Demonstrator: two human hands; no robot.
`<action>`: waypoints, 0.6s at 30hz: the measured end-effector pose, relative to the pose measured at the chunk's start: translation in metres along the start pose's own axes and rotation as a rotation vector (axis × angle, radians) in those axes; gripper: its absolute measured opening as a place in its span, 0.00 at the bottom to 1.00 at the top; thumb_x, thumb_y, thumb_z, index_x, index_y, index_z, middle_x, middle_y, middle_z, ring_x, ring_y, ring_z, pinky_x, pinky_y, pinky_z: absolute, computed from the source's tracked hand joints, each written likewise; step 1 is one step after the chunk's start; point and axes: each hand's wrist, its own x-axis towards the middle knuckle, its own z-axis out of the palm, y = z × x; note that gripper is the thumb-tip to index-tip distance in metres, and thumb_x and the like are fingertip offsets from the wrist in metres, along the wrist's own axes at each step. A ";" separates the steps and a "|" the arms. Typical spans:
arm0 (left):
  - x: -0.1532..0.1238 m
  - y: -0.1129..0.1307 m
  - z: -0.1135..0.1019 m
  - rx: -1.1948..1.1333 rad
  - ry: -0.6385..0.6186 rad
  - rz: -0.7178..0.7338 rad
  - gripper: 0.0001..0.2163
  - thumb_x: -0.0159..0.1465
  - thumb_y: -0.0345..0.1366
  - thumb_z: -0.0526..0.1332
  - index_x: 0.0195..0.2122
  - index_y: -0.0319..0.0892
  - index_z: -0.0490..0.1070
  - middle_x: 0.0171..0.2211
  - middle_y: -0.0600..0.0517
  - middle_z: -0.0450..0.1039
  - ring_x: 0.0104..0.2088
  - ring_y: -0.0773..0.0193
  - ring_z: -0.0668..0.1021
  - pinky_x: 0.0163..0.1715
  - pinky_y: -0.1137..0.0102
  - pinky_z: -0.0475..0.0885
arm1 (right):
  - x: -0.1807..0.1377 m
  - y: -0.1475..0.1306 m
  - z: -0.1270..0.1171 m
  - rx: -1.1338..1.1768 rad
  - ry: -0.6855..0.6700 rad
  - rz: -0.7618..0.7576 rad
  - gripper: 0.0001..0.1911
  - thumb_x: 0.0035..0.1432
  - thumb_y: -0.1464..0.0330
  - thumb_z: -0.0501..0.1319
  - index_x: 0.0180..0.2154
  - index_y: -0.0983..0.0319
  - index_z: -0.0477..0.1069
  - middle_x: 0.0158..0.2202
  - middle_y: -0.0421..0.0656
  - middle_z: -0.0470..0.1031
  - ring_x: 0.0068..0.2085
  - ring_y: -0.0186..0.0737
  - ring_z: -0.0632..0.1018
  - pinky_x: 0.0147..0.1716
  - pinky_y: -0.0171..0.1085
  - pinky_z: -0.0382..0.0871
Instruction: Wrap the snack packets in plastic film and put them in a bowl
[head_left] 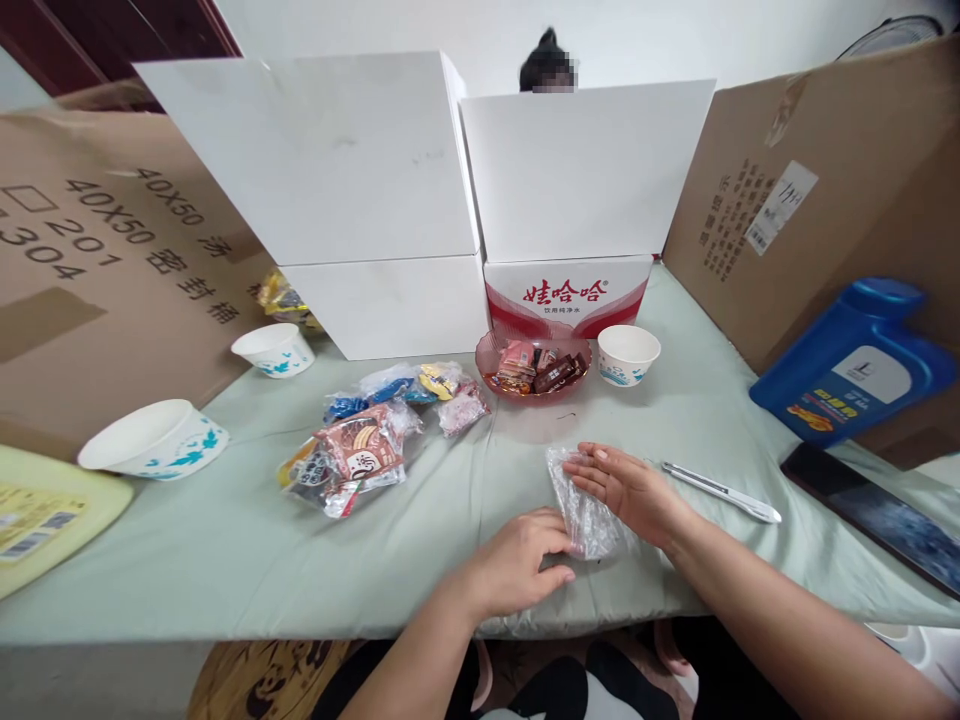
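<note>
While my left hand (pixel 517 562), thumb apart from fingers, and right hand (pixel 634 493), fingers outstretched, touch the clear plastic (pixel 592 522) (thin, crinkled), even, gentle pressure should serve best.

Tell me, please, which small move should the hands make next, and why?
Perhaps the right hand should smooth the clear plastic flat: it looks crumpled, the right hand's extended fingers overlap it in this view, and the left hand is at its near end.
</note>
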 end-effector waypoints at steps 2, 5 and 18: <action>0.000 -0.003 0.000 -0.015 0.010 0.005 0.10 0.57 0.27 0.65 0.40 0.42 0.77 0.39 0.50 0.78 0.45 0.59 0.76 0.48 0.66 0.71 | 0.004 0.005 -0.002 0.017 0.050 -0.019 0.16 0.52 0.62 0.68 0.41 0.61 0.72 0.44 0.47 0.77 0.52 0.47 0.76 0.60 0.49 0.59; 0.000 -0.007 0.003 -0.038 0.019 0.009 0.13 0.57 0.27 0.65 0.44 0.42 0.77 0.43 0.48 0.78 0.48 0.59 0.75 0.50 0.64 0.70 | 0.005 0.010 -0.004 0.028 0.098 -0.068 0.17 0.52 0.61 0.69 0.41 0.60 0.71 0.45 0.47 0.76 0.52 0.47 0.75 0.61 0.48 0.59; -0.003 0.004 0.002 0.240 0.379 0.105 0.23 0.58 0.20 0.49 0.51 0.44 0.69 0.51 0.45 0.70 0.56 0.55 0.68 0.56 0.56 0.66 | 0.006 0.019 -0.007 -0.064 0.030 -0.022 0.21 0.52 0.61 0.68 0.47 0.59 0.69 0.50 0.47 0.71 0.55 0.47 0.72 0.59 0.50 0.59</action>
